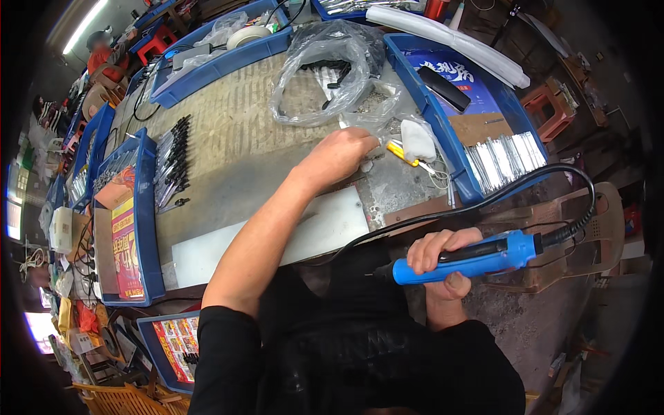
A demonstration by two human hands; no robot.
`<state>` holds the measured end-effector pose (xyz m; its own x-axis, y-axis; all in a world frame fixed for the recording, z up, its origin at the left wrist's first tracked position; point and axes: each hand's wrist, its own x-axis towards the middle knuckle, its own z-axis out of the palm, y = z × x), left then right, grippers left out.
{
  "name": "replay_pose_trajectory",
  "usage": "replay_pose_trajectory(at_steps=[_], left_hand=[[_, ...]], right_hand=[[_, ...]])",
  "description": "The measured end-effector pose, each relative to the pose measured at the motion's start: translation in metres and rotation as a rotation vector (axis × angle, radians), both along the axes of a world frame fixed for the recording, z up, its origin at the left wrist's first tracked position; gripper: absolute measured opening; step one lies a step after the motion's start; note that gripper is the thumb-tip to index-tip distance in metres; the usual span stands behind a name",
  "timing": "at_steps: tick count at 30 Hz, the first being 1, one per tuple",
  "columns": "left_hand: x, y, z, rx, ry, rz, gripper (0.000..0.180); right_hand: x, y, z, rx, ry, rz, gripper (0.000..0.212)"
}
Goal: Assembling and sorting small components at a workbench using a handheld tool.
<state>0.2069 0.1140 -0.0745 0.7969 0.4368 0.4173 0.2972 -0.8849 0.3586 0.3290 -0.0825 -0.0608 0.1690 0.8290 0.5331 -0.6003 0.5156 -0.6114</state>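
My right hand (443, 256) is wrapped round a blue electric screwdriver (494, 260) held in front of my body. Its dark tip points left, and a thick black cable leaves its other end. My left hand (340, 158) is stretched across the bench, fingertips pinched together beside a small clear bag of tiny parts (377, 104). Whatever lies between those fingertips is hidden. Just right of them are a yellow-handled tool (401, 153) and a folded white cloth (418, 142). Beneath my left forearm lies a long white board (325, 225).
A large clear plastic bag (294, 93) with dark parts lies at the back. Rows of black pen-like parts (173, 155) rest at left. Blue trays stand on both sides; the right tray (460, 162) holds a phone (445, 90) and silvery strips (505, 162). The cable arcs across the front edge.
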Motion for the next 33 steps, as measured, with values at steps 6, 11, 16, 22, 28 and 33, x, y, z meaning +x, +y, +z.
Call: replay_pose_trajectory(at_steps=[6,11,16,22,28,33], left_hand=[[0.019,0.024,-0.013,-0.006,0.410,0.108,0.015],[0.022,0.029,-0.024,-0.029,0.394,0.186,0.010],[0.018,0.032,-0.034,-0.071,0.314,0.161,0.014],[0.018,0.020,-0.027,-0.087,0.116,0.183,0.017],[0.017,0.019,-0.032,-0.037,0.199,0.190,0.015],[0.023,0.020,-0.030,-0.020,0.291,0.185,0.015]], right_hand=[[0.002,0.002,-0.006,-0.021,0.022,0.024,0.037],[0.003,0.007,-0.008,-0.004,0.007,0.036,0.038],[-0.001,0.008,-0.008,-0.021,0.024,0.039,0.037],[-0.002,0.010,-0.012,-0.007,0.011,0.065,0.038],[-0.004,0.010,-0.012,-0.027,0.012,0.063,0.038],[-0.005,0.009,-0.011,-0.033,0.011,0.061,0.037]])
